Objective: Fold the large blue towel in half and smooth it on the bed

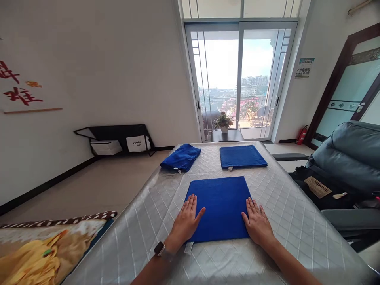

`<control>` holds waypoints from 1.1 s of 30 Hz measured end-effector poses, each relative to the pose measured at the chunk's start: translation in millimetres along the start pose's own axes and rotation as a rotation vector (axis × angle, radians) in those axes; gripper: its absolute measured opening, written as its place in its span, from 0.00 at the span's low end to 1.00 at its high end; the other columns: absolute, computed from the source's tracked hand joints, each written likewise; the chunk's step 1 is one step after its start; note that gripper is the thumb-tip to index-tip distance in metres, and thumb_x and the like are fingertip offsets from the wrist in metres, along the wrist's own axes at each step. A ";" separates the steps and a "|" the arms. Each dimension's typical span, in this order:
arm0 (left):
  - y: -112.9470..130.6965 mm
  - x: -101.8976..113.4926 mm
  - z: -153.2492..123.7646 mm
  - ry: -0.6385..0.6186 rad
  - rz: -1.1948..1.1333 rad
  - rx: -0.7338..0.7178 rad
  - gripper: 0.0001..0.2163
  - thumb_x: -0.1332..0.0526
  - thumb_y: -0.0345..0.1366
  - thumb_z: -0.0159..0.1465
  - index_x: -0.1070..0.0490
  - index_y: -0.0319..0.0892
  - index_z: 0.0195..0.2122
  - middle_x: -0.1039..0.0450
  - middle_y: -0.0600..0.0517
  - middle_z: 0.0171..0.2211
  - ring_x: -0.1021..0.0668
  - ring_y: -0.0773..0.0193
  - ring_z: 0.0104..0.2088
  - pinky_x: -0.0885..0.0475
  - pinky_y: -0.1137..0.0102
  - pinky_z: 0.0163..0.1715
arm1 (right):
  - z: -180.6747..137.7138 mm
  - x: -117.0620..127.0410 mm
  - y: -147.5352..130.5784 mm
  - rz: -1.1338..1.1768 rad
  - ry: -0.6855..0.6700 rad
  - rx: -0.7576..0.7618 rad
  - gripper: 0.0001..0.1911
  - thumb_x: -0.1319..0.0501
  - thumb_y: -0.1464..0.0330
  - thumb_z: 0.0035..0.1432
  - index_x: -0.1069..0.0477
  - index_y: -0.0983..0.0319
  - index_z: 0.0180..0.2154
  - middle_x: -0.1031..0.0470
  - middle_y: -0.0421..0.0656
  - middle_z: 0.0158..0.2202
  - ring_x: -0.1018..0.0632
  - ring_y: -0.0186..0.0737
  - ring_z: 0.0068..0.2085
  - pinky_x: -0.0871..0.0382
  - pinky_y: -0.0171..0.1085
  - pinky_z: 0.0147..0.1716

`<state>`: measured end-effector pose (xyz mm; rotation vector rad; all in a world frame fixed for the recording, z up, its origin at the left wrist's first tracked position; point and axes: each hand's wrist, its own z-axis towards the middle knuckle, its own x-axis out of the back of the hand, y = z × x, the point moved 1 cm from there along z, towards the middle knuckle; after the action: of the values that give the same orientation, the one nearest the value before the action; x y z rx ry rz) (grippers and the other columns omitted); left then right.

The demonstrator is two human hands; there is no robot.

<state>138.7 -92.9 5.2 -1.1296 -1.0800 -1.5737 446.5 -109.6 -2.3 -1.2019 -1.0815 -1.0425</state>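
A blue towel (221, 204) lies folded into a flat square on the grey quilted table (285, 221). My left hand (185, 221) rests flat and open on its left edge, a watch on the wrist. My right hand (257, 221) rests flat and open on its right edge. Both hands have fingers stretched forward. A white label (188, 248) sticks out at the towel's near left corner.
At the table's far side lie a folded flat blue towel (242, 156) and a loosely bunched blue towel (180, 157). A patterned cushion (44, 249) sits at the near left. A grey sofa (353, 158) stands to the right, a potted plant (224, 122) by the glass doors.
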 end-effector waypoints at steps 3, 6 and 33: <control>43.7 4.2 -7.9 -0.095 -0.056 -0.207 0.35 0.62 0.56 0.72 0.52 0.33 0.70 0.52 0.40 0.70 0.48 0.55 0.70 0.45 0.58 0.67 | 0.2 -1.2 0.3 0.007 0.007 0.006 0.35 0.61 0.56 0.69 0.57 0.69 0.70 0.58 0.47 0.72 0.56 0.44 0.72 0.63 0.50 0.69; 100.6 -0.3 -5.0 -0.150 -0.103 -0.390 0.34 0.62 0.55 0.72 0.54 0.36 0.71 0.53 0.42 0.71 0.49 0.56 0.70 0.46 0.59 0.67 | 0.1 -3.1 1.7 -0.018 0.014 0.018 0.35 0.60 0.57 0.69 0.56 0.70 0.70 0.57 0.49 0.72 0.56 0.45 0.72 0.62 0.51 0.69; -19.0 -6.0 -39.9 -0.080 0.038 0.079 0.37 0.63 0.58 0.71 0.58 0.33 0.71 0.60 0.40 0.71 0.53 0.53 0.71 0.50 0.55 0.68 | 2.4 -7.2 4.1 -0.069 0.042 0.038 0.35 0.61 0.58 0.69 0.54 0.70 0.70 0.56 0.48 0.72 0.55 0.45 0.72 0.63 0.50 0.68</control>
<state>114.0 -126.0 -11.6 -1.1611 -1.1563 -1.4550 449.0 -106.6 -9.9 -1.1145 -1.1123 -1.0910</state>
